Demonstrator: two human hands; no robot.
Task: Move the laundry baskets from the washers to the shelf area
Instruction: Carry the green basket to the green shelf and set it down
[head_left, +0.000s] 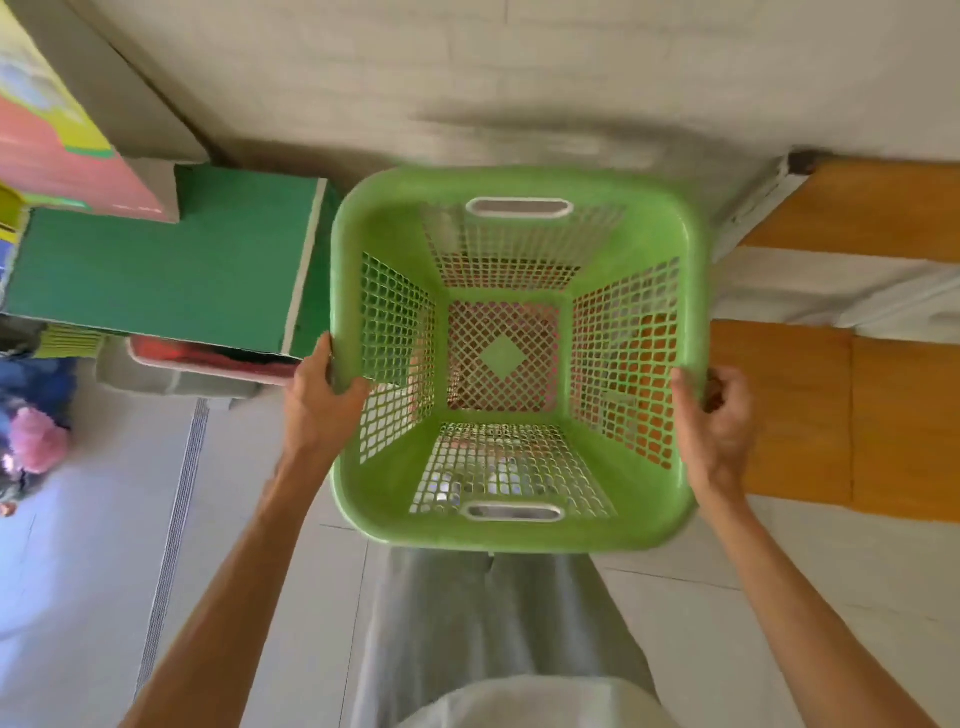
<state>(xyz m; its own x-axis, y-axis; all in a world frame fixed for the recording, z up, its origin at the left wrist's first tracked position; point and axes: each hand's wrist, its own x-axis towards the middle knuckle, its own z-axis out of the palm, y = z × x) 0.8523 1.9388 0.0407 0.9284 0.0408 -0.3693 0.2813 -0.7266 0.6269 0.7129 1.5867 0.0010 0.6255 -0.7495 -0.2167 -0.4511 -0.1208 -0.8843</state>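
An empty green plastic laundry basket (519, 530) with lattice walls and two slot handles fills the middle of the head view, held in front of my body above the floor. My left hand (319, 400) grips its left rim, thumb over the edge. On the opposite rim, my right hand (714, 415) is curled around the edge. Pink and orange colours show through the mesh bottom and right wall; what lies under it I cannot tell.
A green box (156, 280) stands to the left, with a pink and yellow box (57, 140) above it and a red-lined grey bin (171, 371) below. Orange panels (852, 410) lie at right. A floor drain strip (176, 519) runs along the pale tiles.
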